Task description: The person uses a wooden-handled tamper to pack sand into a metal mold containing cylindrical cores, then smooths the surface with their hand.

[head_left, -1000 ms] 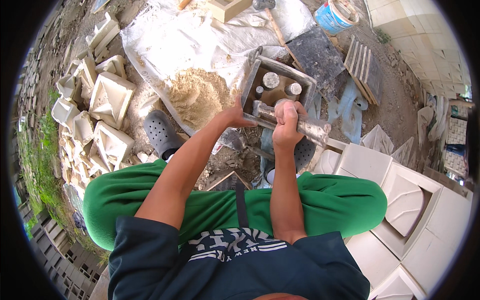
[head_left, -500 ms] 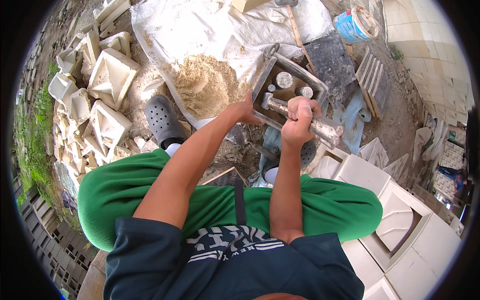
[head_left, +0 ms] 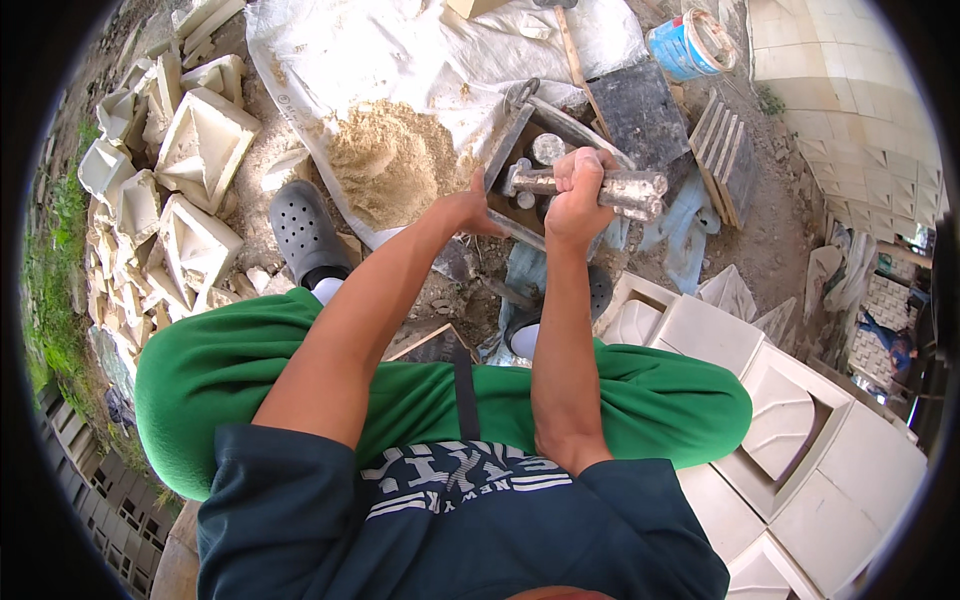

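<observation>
My right hand (head_left: 578,195) is closed around the thick, worn handle of a hammer (head_left: 632,192). Its metal head is over a rectangular box mould (head_left: 513,137). Inside the mould stand round, pale-topped pegs (head_left: 548,149); the hammer and my hand hide part of the interior. My left hand (head_left: 470,213) lies against the mould's near left corner, its thumb raised and its fingers stretched along the near wall. Beside it, to the left, sits a heap of damp, sandy material (head_left: 385,165) on a white sheet (head_left: 350,50).
Pale cast blocks (head_left: 205,150) and broken pieces are piled at left. More cast blocks (head_left: 720,335) stand by my right knee. A blue bucket (head_left: 685,48), a dark board (head_left: 640,115), a slatted wooden panel (head_left: 722,150) and a long-handled mallet (head_left: 575,50) lie beyond the mould.
The hammer has swung from a slant to nearly level, and my right hand has risen slightly with it. My left hand stays at the mould's corner. The whole view has shifted a little.
</observation>
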